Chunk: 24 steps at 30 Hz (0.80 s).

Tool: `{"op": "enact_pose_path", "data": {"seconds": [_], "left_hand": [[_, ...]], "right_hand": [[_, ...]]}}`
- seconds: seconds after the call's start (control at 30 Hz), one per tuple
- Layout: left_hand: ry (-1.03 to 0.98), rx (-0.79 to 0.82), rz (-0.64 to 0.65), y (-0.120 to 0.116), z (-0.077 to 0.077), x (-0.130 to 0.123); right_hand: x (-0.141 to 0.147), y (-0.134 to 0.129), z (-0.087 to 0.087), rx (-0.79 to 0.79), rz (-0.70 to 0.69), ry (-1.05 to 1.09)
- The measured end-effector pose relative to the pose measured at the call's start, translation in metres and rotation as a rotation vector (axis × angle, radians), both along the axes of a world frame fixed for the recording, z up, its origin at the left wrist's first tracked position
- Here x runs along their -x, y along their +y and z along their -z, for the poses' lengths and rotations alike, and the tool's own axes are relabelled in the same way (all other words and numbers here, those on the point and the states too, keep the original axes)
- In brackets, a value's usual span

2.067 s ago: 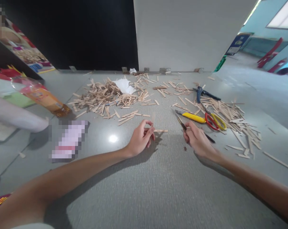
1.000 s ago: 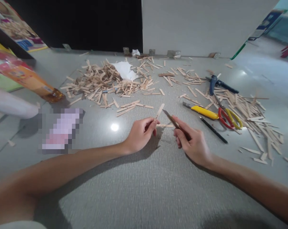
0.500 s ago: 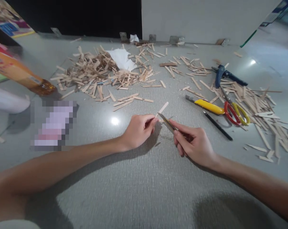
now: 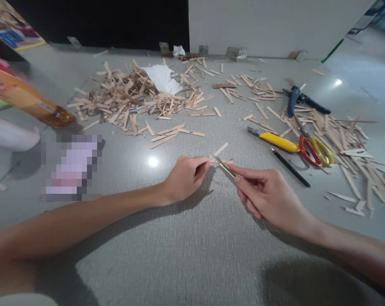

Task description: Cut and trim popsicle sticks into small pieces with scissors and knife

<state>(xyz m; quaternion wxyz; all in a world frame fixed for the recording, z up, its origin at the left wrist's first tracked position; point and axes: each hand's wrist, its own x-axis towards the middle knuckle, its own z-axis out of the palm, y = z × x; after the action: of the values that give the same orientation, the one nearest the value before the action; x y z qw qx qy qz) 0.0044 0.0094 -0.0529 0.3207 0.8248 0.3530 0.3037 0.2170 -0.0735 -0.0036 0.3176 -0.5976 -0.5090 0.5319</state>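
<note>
My left hand point(image 4: 188, 177) is closed, thumb and forefinger pinching the near end of a small wooden craft stick point(image 4: 221, 148). The stick's free end points up and to the right, away from me. A slim craft knife point(image 4: 226, 167) lies in the closed fingers of my right hand point(image 4: 264, 193). Its tip meets the stick close to my left fingertips; whether the edge is biting into the wood I cannot tell. Another flat wood piece point(image 4: 227, 161) shows just behind the knife, partly hidden.
A heap of cut sticks point(image 4: 122, 97) and torn white paper point(image 4: 163, 79) lie at the back left. On the right are a yellow cutter point(image 4: 279, 142), scissors point(image 4: 310, 151), a black pen-like tool point(image 4: 290, 168), a dark blue clamp-like tool point(image 4: 294, 101) and more sticks point(image 4: 367, 170). A bottle point(image 4: 29, 95) lies left.
The stick has tilted lower, with its free end dropping toward the table. My right hand has shifted slightly right and toward me, and the knife lies flatter. My left hand has turned slightly.
</note>
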Motion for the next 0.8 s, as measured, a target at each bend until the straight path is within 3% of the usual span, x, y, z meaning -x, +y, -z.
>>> {"op": "enact_pose_path", "data": {"seconds": [0.17, 0.37, 0.67, 0.8], "left_hand": [[0.004, -0.035, 0.018, -0.003, 0.001, 0.001], [0.027, -0.062, 0.014, -0.001, 0.003, 0.000], [0.013, -0.090, 0.051, 0.000, 0.007, 0.001], [0.034, -0.086, 0.014, -0.002, 0.007, 0.000]], "right_hand": [[0.002, -0.006, 0.002, -0.021, -0.009, -0.052], [0.006, -0.010, 0.014, -0.168, -0.019, -0.151], [-0.008, 0.008, -0.013, -0.002, -0.131, -0.074], [0.006, -0.005, 0.001, -0.004, -0.046, -0.021]]}}
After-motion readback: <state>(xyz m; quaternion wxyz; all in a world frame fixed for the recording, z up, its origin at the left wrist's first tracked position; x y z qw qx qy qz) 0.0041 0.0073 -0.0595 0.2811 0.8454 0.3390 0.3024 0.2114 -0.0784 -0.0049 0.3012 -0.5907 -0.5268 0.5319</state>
